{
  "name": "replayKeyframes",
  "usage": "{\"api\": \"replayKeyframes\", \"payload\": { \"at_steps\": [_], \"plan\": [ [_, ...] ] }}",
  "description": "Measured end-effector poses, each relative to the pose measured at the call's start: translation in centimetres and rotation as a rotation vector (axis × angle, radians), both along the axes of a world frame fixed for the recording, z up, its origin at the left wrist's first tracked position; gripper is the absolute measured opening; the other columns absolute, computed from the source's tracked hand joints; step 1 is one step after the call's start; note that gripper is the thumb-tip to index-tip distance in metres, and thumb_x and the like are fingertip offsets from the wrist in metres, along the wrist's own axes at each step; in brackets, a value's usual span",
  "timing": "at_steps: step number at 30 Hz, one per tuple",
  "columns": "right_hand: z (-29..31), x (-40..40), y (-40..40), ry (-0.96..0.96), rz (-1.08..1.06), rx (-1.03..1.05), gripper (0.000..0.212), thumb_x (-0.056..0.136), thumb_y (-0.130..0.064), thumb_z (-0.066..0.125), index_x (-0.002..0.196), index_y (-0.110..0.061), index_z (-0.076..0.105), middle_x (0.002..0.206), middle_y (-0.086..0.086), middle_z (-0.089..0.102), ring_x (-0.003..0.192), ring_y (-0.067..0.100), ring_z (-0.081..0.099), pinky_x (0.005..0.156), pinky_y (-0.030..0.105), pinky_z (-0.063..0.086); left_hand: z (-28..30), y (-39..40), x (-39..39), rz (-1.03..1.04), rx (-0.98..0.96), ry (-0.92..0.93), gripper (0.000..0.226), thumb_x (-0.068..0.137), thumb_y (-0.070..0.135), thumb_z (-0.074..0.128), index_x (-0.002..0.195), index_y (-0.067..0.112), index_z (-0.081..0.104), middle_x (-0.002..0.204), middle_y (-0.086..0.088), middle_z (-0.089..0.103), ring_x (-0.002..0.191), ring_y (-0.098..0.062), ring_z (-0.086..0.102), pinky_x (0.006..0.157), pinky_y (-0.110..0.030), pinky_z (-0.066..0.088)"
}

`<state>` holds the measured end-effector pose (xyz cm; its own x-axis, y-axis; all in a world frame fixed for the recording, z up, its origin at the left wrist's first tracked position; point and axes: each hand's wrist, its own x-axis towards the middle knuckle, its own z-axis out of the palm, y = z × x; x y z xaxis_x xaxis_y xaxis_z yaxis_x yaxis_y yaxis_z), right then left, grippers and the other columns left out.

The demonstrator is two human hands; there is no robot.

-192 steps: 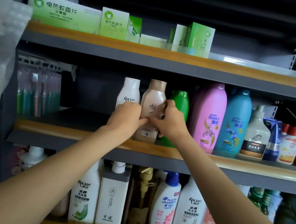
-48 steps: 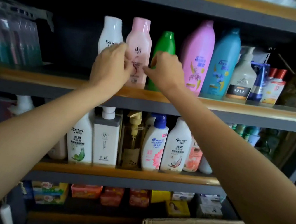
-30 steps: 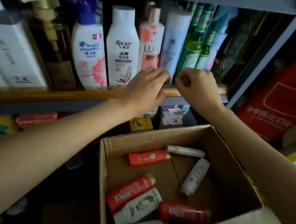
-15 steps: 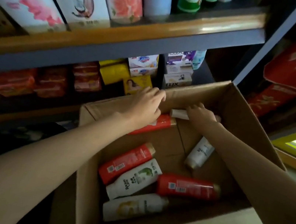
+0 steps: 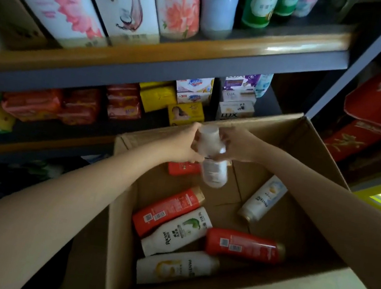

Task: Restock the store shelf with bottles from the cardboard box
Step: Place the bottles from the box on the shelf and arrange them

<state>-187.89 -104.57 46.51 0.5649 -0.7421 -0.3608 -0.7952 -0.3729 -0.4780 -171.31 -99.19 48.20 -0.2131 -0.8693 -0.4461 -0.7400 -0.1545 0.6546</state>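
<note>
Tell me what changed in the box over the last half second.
Both hands lifted the white bottle off the box floor at the far end; the left hand and right hand now grip it together above the red bottle. The other bottles in the cardboard box lie where they were.

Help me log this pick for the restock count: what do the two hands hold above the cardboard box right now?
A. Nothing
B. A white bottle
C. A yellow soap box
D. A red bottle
B: the left hand and right hand both grip a white bottle above the cardboard box.
</note>
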Motion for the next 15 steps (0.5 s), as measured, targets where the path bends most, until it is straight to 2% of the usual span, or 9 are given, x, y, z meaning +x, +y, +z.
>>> {"api": "replayKeyframes", "payload": {
  "at_steps": [1,3,5,8,11,14,15],
  "plan": [
    [1.5,1.0,0.3,-0.096,-0.016,0.078,0.050,0.076,-0.023,0.075,0.120,-0.010,0.053,0.111,0.005,0.062,0.100,0.021,0.059,0.086,0.031,0.048,1.2,0.1,0.6,0.091,0.042,0.110,0.073,0.083,0.017,0.068,0.142,0.011,0.026,0.122,-0.006,0.053,0.086,-0.015,0.059,0.060,-0.020,0.046],
    [4.7,2.8,0.9,-0.280,-0.029,0.254,0.041,0.078,-0.015,0.072,0.115,-0.006,0.056,0.107,0.012,0.064,0.093,0.023,0.061,0.081,0.034,0.050,4.0,0.7,2.7,0.249,0.048,0.293,0.055,0.084,0.020,0.067,0.133,0.010,0.043,0.097,0.002,0.060,0.060,-0.003,0.057,0.046,-0.013,0.043],
    [7.8,4.4,1.6,-0.423,-0.037,0.351,0.035,0.080,-0.014,0.071,0.109,0.001,0.059,0.096,0.018,0.064,0.077,0.020,0.059,0.065,0.031,0.047,6.8,1.5,5.3,0.317,-0.029,0.389,0.039,0.087,0.023,0.063,0.122,0.009,0.055,0.076,0.004,0.058,0.042,0.001,0.047,0.041,-0.012,0.037],
    [12.1,7.0,3.3,-0.601,-0.111,0.473,0.031,0.085,-0.015,0.066,0.110,0.001,0.060,0.080,0.004,0.059,0.056,0.006,0.050,0.053,0.018,0.039,11.6,3.3,8.6,0.319,-0.196,0.406,0.019,0.089,0.027,0.059,0.106,0.019,0.060,0.066,0.004,0.051,0.039,-0.001,0.040,0.040,-0.014,0.034],
    [16.2,9.3,5.9,-0.647,-0.017,0.604,0.020,0.081,-0.026,0.066,0.099,-0.019,0.061,0.068,-0.012,0.059,0.055,0.002,0.048,0.056,0.020,0.035,16.7,5.9,11.3,0.270,-0.277,0.535,0.011,0.092,0.020,0.054,0.101,0.021,0.061,0.061,0.009,0.050,0.042,-0.001,0.038,0.045,-0.012,0.034],
    [20.2,12.1,9.2,-0.614,0.149,0.664,0.048,0.063,-0.032,0.080,0.102,-0.022,0.054,0.067,-0.016,0.062,0.053,-0.004,0.053,0.051,0.011,0.042,21.9,9.0,14.4,0.266,-0.301,0.712,0.013,0.093,0.018,0.050,0.096,0.018,0.063,0.047,0.014,0.044,0.048,-0.002,0.034,0.057,-0.017,0.032],
    [21.7,13.3,10.2,-0.621,0.172,0.653,0.050,0.062,-0.030,0.081,0.102,-0.020,0.054,0.067,-0.014,0.062,0.054,-0.003,0.054,0.049,0.009,0.043,23.6,10.0,15.5,0.263,-0.313,0.767,0.016,0.094,0.017,0.048,0.092,0.018,0.063,0.044,0.014,0.044,0.046,-0.001,0.034,0.057,-0.017,0.030]
  ]
}}
